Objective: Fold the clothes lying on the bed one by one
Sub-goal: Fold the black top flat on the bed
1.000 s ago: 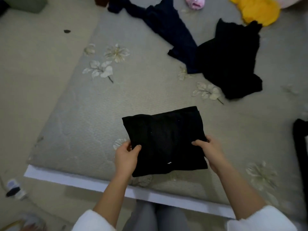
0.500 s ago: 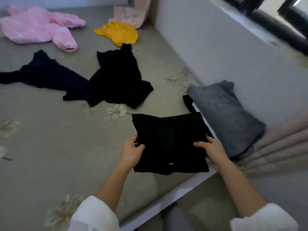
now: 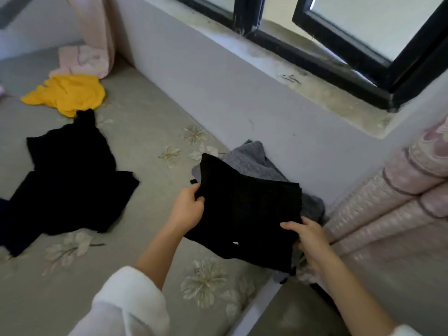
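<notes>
A folded black garment [image 3: 247,209] lies over a folded grey garment [image 3: 252,161] at the bed's right corner, by the wall. My left hand [image 3: 188,209] grips its left edge and my right hand [image 3: 308,236] pinches its near right corner. An unfolded black garment [image 3: 70,180] is spread on the grey flowered bed [image 3: 150,132] to the left. Farther back lies a crumpled yellow garment [image 3: 68,94], with a pale pink cloth [image 3: 80,59] behind it.
A grey wall [image 3: 218,88] runs along the bed's right side under a black-framed window [image 3: 363,44]. Pink quilted rolls [image 3: 388,204] are stacked at the right, beside the folded pile. The bed's white edge [image 3: 254,309] is near my legs.
Both hands have carried the folded black garment from the bed's near edge to the right and onto the grey garment. My view has swung right toward the wall and window.
</notes>
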### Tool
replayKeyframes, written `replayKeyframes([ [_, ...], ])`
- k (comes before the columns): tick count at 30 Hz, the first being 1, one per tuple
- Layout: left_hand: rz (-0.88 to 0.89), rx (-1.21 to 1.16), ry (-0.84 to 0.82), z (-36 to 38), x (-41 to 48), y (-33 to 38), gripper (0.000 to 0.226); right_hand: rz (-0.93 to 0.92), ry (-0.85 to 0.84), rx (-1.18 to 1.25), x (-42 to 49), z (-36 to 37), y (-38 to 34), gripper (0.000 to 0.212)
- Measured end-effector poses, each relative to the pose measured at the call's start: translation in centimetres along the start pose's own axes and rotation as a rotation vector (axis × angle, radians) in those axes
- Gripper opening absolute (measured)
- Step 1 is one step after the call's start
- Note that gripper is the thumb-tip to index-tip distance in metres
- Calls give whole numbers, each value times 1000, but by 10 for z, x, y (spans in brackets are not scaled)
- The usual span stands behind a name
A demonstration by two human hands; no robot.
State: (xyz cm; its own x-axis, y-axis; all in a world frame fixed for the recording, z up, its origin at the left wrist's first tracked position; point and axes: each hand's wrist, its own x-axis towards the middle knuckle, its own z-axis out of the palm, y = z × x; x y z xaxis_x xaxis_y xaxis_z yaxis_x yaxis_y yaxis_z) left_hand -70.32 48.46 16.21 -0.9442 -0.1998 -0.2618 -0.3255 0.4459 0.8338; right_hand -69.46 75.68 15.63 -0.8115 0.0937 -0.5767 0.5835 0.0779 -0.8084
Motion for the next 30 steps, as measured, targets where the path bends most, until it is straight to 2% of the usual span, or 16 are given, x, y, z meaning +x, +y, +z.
replayKeyframes([
  [5,113,164,-117,26,98,54,44,104,44,230,50,-18,-5,24],
  [8,183,241,-159,48,145,84,42,160,111,343,75,-24,-4,28],
  [12,208,248,-161,81,190,94,42,249,157,361,106,-26,10,30],
  [15,201,488,-191,109,192,70,52,304,237,164,121,-22,23,43],
  [17,175,652,-287,127,180,48,60,261,382,-166,126,-19,29,68],
  [19,129,742,-369,144,169,26,67,120,418,-536,126,-16,28,90],
  [22,91,885,-352,160,159,-1,75,-145,180,-794,130,-4,25,98],
  [26,96,955,-291,161,153,-26,80,-112,-145,-1008,146,14,47,109],
  [30,29,976,-300,162,143,-39,84,-115,-175,-1169,148,23,73,114],
])
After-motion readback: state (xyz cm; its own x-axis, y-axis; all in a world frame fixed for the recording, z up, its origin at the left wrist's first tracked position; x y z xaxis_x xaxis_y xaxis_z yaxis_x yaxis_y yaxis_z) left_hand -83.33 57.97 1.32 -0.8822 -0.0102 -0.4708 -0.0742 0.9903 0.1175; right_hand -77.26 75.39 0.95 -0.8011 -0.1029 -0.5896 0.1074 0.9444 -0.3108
